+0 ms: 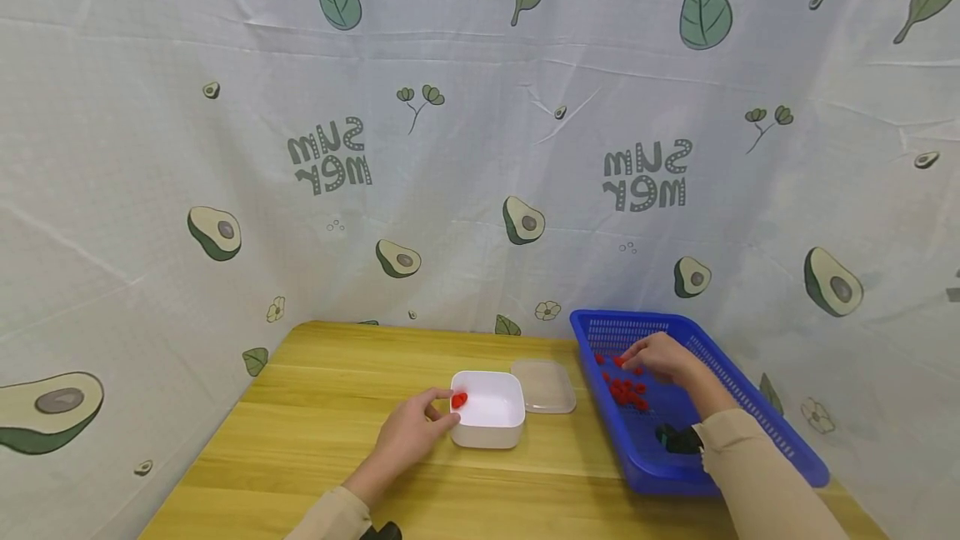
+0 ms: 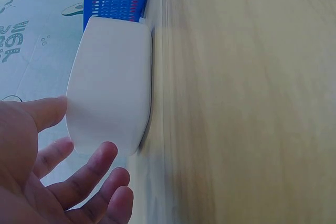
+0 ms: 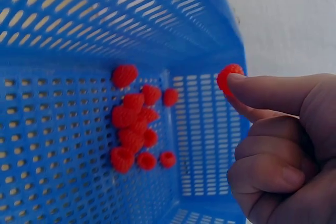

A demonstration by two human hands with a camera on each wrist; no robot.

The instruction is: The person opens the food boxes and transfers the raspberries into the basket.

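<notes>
A white square box [image 1: 488,435] stands on the table, with red raspberries [image 1: 459,399] inside against its left wall. My left hand [image 1: 414,432] is at that left side, thumb and a finger touching the box near its rim. In the left wrist view its fingers are spread and loosely bent beside the white box [image 2: 110,82]. Over the blue basket [image 1: 637,461], my right hand [image 1: 663,359] pinches a raspberry [image 3: 229,78] between thumb and index finger. Its other fingers are curled in. Several loose raspberries [image 3: 132,139] lie on the basket's floor below.
A translucent lid [image 1: 546,386] lies between the white box and the basket. The wooden table [image 1: 322,390] reaches back to a hanging white cloth [image 1: 465,107] with avocado and leaf prints. The basket's perforated walls rise around the right hand.
</notes>
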